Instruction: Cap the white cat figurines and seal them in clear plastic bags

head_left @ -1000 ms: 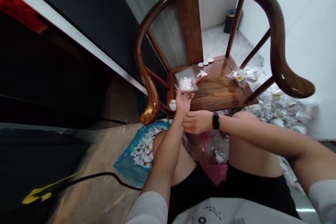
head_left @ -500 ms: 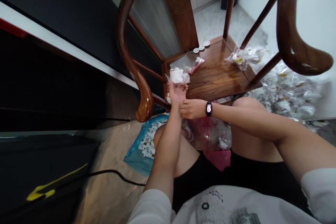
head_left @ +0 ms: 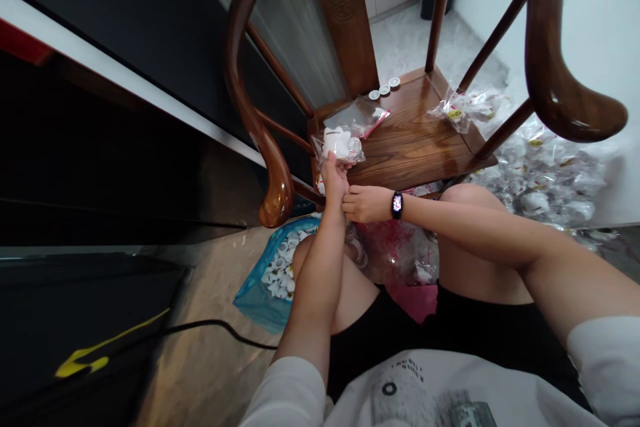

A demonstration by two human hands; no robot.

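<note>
A clear plastic bag (head_left: 359, 151) holding a white moulded piece (head_left: 337, 141) is at the front left of the wooden chair seat (head_left: 410, 140). My left hand (head_left: 337, 180) grips its lower edge, with the thumb up against the bag and the other fingers partly hidden. Beside it, my right hand (head_left: 367, 203) is closed with its fingertips at the left wrist. Whatever those fingertips pinch, if anything, is hidden. Behind the bagged piece lies a flat clear bag (head_left: 357, 117) with a pink edge.
Three small white discs (head_left: 385, 89) line the back of the seat. Filled clear bags (head_left: 545, 173) are heaped on the floor at the right. At the lower left, a blue bag (head_left: 255, 287) holds many white pieces. The chair's curved arms rise on both sides.
My left hand's thumb and fingers have closed in on the bagged white piece, which now sits more upright. My right hand stays at the left wrist.
</note>
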